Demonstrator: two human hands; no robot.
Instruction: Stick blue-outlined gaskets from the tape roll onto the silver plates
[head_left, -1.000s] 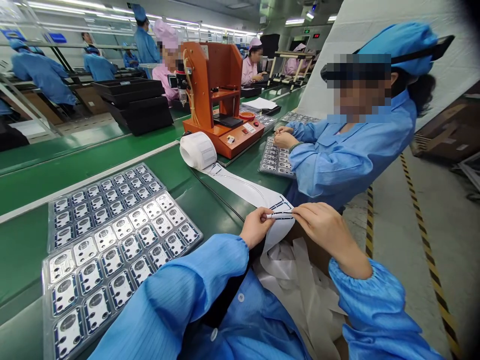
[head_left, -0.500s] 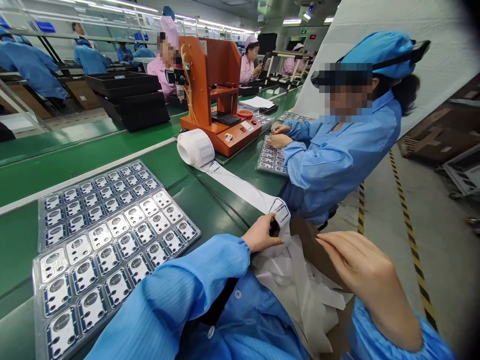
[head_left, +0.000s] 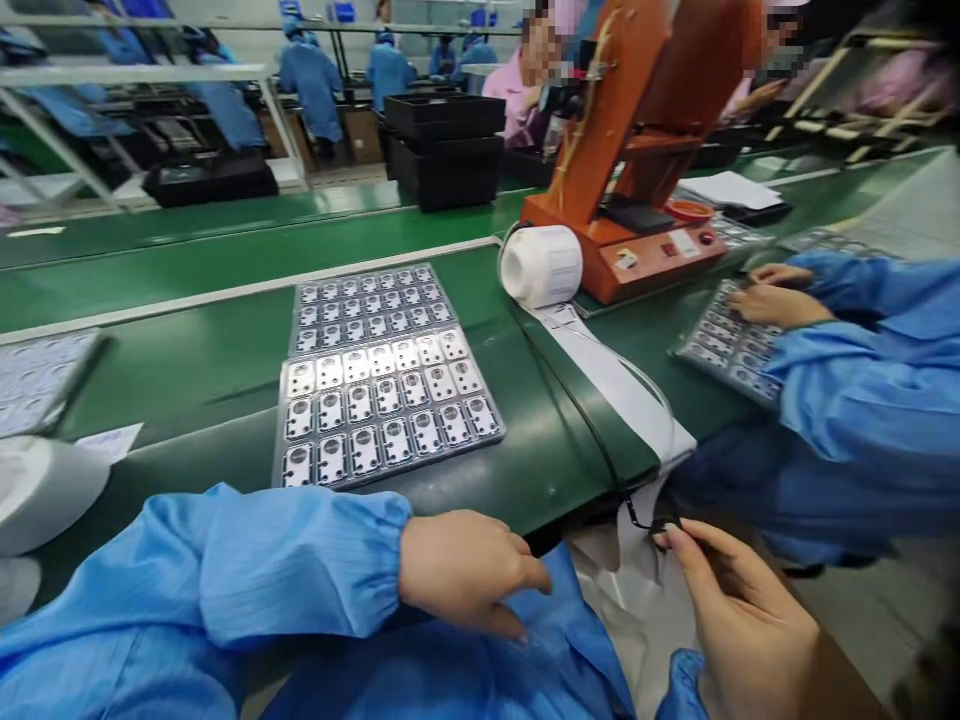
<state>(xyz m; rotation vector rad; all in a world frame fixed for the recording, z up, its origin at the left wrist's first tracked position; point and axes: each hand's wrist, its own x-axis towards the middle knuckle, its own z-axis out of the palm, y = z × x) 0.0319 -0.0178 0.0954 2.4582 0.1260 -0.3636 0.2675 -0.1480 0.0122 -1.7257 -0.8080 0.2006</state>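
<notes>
My right hand (head_left: 750, 620) pinches a thin black-outlined sticker (head_left: 646, 522) between thumb and forefinger, just beyond the bench's front edge. Beside it, the white backing strip (head_left: 615, 380) runs from a label roll (head_left: 544, 265) across the bench and bends down over the edge. My left hand (head_left: 472, 572) hangs in front of the edge, fingers apart, holding nothing. Beyond that hand lie two clear trays (head_left: 390, 470) of silvery plates (head_left: 364, 450), set in rows, each plate with a round window and dark holes. Loose white backing (head_left: 630, 620) hangs below the strip.
An orange press (head_left: 637, 200) stands behind the roll. At the right, a co-worker's hands (head_left: 780, 295) work over another tray (head_left: 724, 345). Another white roll (head_left: 45, 490) and a tray (head_left: 45, 380) sit at the left. Black bins (head_left: 446, 150) stand behind; a black cable (head_left: 570, 395) crosses the bench.
The view has swung left. My left hand has moved away from the strip's bent end. My right hand has come to that end and now grips the black-outlined sticker.
</notes>
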